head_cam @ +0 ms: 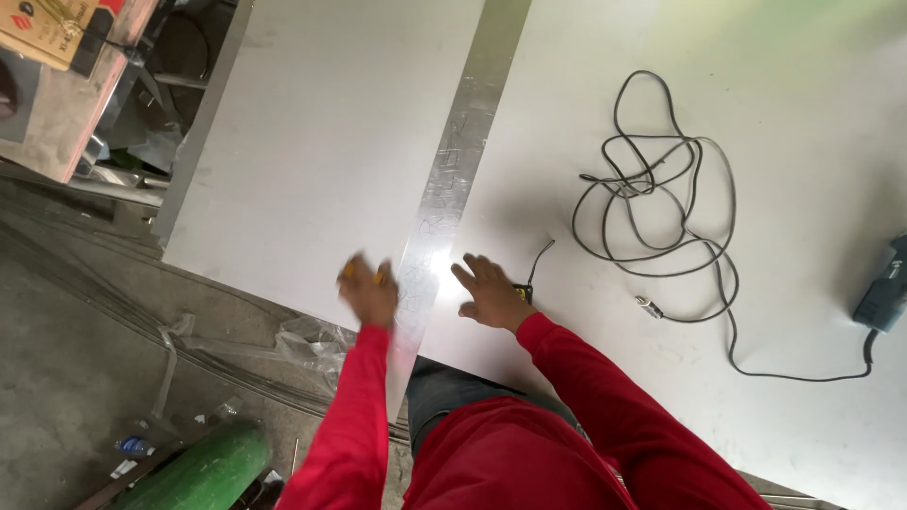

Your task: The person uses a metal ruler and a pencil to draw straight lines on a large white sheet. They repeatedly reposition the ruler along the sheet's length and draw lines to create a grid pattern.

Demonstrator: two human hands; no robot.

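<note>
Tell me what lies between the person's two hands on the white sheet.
In the head view, the long shiny metal strip runs between the left hand and the right hand, lying on the white sheet.

My left hand [367,291]: motion-blurred, small yellow item in it unidentifiable. Blue power tool [886,283]: cut by right edge. Green cylinder [203,472]: cut by bottom edge.
</note>
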